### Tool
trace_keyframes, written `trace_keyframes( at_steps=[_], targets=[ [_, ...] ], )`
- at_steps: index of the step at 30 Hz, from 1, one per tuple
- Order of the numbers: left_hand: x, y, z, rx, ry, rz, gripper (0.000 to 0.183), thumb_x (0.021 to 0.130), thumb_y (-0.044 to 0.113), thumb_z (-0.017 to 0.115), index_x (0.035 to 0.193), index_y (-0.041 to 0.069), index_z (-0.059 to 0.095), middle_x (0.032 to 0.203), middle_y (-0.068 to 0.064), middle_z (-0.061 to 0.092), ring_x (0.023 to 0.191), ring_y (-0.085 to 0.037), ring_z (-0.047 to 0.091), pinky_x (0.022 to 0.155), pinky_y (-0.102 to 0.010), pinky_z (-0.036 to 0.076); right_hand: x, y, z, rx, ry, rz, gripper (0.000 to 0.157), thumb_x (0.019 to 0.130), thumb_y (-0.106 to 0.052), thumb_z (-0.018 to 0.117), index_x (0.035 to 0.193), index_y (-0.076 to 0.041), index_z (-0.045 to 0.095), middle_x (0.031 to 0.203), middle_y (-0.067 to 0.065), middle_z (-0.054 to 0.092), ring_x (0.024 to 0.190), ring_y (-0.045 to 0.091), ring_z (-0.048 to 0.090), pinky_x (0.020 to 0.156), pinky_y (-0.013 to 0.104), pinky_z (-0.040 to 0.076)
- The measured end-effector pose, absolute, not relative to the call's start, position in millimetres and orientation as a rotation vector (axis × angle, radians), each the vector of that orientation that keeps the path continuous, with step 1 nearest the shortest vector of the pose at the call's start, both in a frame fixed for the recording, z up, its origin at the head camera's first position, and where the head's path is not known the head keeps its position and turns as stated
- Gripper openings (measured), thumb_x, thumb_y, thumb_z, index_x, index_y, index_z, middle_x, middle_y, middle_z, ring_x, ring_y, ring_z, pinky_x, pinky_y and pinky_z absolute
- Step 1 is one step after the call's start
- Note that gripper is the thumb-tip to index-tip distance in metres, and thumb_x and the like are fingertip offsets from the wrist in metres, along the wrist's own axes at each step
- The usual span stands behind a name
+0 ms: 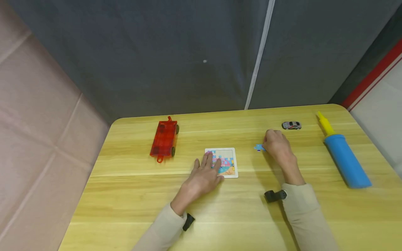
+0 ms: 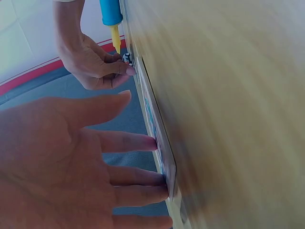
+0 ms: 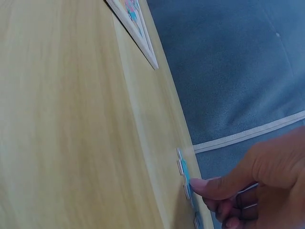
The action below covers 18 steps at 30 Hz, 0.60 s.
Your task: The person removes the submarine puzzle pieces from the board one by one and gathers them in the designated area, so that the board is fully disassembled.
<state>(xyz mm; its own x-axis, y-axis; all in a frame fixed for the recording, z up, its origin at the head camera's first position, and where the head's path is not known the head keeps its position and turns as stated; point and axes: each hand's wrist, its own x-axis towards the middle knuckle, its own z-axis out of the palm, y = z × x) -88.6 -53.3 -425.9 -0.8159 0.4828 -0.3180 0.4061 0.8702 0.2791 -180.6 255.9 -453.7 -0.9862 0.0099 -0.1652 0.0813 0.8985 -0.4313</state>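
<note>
The left hand (image 1: 202,177) rests, fingers spread, on the framed puzzle (image 1: 236,162); farther right, the right hand (image 1: 277,144) touches blue pieces (image 1: 259,147) (I cannot tell whether pinching), probably light, stiff, best held by edges

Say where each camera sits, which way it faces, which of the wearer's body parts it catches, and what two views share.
Head: on the head, facing forward and down over the table; the left hand, right hand and both sleeves show.
Left wrist: at that wrist, facing along the left fingers to the framed puzzle, picture turned sideways; left hand close, right hand beyond.
Right wrist: at that wrist, facing the loose blue puzzle part; only the right hand shows.
Shared: both wrist views show the framed puzzle and right hand.
</note>
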Motion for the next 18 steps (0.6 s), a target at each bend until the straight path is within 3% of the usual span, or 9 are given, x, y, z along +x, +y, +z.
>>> trace_keyframes(
  at_steps=[7,10,14,18],
  targets=[
    [-79.1,-48.1,-397.1,0.617,2.644,0.294,0.07,0.116,0.039,0.056,0.172,0.003,0.034,0.179,-0.032,0.015,0.169,-0.045,0.015,0.136,-0.058,0.023,-160.7,235.1,-411.5,0.095,2.861,-0.683,0.007,0.09,0.01,0.06,0.091,0.008,0.067,0.092,0.021,0.066,0.075,0.028,0.057,0.065,0.038,0.049],
    [-77.5,-47.9,-393.5,0.595,2.65,0.288,0.071,0.116,0.04,0.055,0.171,0.001,0.034,0.178,-0.035,0.016,0.169,-0.047,0.016,0.136,-0.058,0.022,-159.8,235.6,-412.6,0.093,2.868,-0.685,0.012,0.088,0.01,0.058,0.079,0.004,0.064,0.077,0.014,0.059,0.065,0.023,0.049,0.059,0.035,0.043],
    [-76.7,-49.1,-390.8,0.547,2.657,0.215,0.072,0.115,0.042,0.056,0.168,-0.002,0.038,0.175,-0.037,0.022,0.167,-0.05,0.022,0.134,-0.064,0.023,-163.0,238.4,-416.8,0.082,2.873,-0.69,0.031,0.083,0.01,0.052,0.061,-0.011,0.045,0.062,0.001,0.035,0.057,0.015,0.03,0.054,0.031,0.029],
    [-79.5,-49.7,-405.7,0.548,2.675,0.127,0.072,0.115,0.047,0.054,0.167,-0.002,0.041,0.174,-0.036,0.027,0.165,-0.05,0.027,0.13,-0.069,0.029,-158.5,235.8,-408.1,0.072,2.849,-0.696,0.028,0.086,0.009,0.049,0.065,-0.01,0.046,0.064,0.002,0.034,0.059,0.016,0.03,0.056,0.031,0.028]
  ],
)
